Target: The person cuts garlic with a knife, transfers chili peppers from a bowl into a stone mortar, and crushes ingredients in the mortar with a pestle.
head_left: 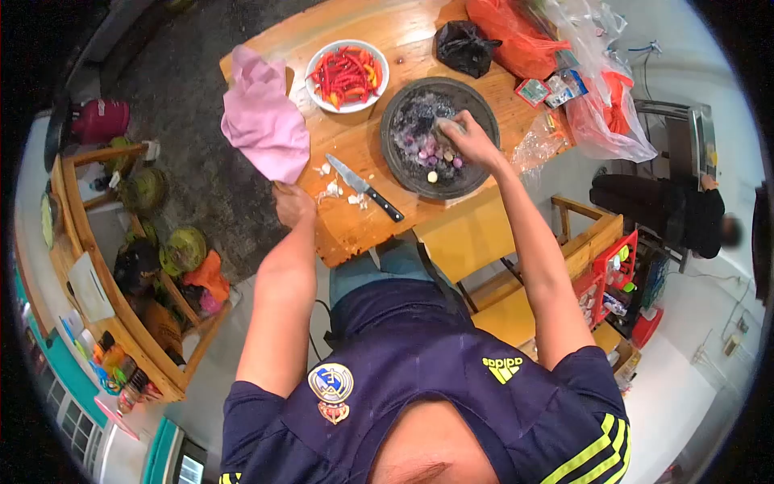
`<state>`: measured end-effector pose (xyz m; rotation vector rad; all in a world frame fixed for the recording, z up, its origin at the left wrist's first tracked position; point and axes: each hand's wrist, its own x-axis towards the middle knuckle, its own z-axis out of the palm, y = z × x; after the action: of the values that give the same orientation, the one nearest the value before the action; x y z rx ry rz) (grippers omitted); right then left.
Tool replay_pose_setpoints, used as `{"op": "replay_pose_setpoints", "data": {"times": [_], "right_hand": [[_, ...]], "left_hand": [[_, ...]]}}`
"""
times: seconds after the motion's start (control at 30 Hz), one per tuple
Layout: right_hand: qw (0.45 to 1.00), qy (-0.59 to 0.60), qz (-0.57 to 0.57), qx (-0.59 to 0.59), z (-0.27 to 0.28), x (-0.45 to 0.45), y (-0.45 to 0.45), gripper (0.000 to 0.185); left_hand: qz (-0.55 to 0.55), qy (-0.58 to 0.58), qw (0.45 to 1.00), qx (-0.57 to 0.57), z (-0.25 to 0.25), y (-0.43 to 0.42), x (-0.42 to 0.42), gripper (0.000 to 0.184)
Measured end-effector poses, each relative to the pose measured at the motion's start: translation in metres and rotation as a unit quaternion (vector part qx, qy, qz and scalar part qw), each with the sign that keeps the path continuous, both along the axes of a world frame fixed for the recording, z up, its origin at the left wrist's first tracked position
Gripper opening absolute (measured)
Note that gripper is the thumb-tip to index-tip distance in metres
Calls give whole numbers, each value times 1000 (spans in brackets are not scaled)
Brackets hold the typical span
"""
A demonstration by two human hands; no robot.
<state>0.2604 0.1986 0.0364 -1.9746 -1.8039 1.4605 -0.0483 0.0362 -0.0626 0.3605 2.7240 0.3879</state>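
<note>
My right hand is closed around a grey stone pestle, whose end shows past the fingers. It is over a wide, dark stone mortar. Inside lie purple shallots, a pale round piece and wet, purplish mash. At the table's left edge, my left hand is closed around the edge, just below a pink cloth; its fingertips are hidden. Between the hands, a black-handled knife lies on the wooden table, beside white papery peelings.
A white bowl of red and orange chillies stands behind the knife. At the back right are a black plastic bag, an orange bag, a clear bag and small packets. A person in dark clothes is at far right.
</note>
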Motion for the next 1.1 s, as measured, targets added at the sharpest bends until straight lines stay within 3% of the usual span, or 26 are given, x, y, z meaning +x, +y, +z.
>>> {"op": "replay_pose_setpoints", "data": {"times": [0.07, 0.23, 0.37, 0.5, 0.53, 0.63, 0.67, 0.77, 0.9, 0.93, 1.03, 1.07, 1.1], "right_hand": [[989, -53, 48, 132, -15, 17, -34, 54], [980, -101, 18, 169, -21, 1, -84, 49], [981, -117, 12, 154, -23, -23, -67, 45], [984, -33, -21, 172, -7, -22, -50, 42], [975, -41, -8, 220, -8, -20, -54, 41], [973, -131, 90, 169, 4, -25, -73, 40], [956, -126, 125, 233, -7, -24, -80, 40], [939, -158, 149, 267, -19, -27, -81, 42], [974, -133, 48, 178, 4, -21, -46, 41], [967, -60, 22, 248, -8, -10, -38, 41], [990, 70, -119, 13, 7, 2, -17, 45], [986, 83, -143, -28, -6, 9, -11, 44], [995, 34, -97, 15, -4, 7, -10, 44]], "left_hand": [[0, 3, 1000, -10, 3, -3, 1, 51], [1, 25, 1000, -8, -6, -1, -1, 48], [-2, 22, 1000, -2, -5, -1, -1, 47], [-3, 21, 1000, -7, -5, -1, -1, 46], [0, 18, 1000, -6, -3, -1, -1, 46], [2, 9, 1000, -4, 3, 2, 2, 46], [2, 10, 1000, -5, 4, 2, 2, 46], [3, 14, 1000, -4, 2, 2, 1, 47], [-2, 17, 1000, -5, -11, -2, -3, 49], [-3, 14, 1000, -9, -9, -1, -3, 49], [-8, 7, 1000, -20, -3, 0, -1, 48], [-9, 8, 1000, -21, -5, -1, -2, 48], [-9, 10, 1000, -22, -5, 0, -2, 48]]}}
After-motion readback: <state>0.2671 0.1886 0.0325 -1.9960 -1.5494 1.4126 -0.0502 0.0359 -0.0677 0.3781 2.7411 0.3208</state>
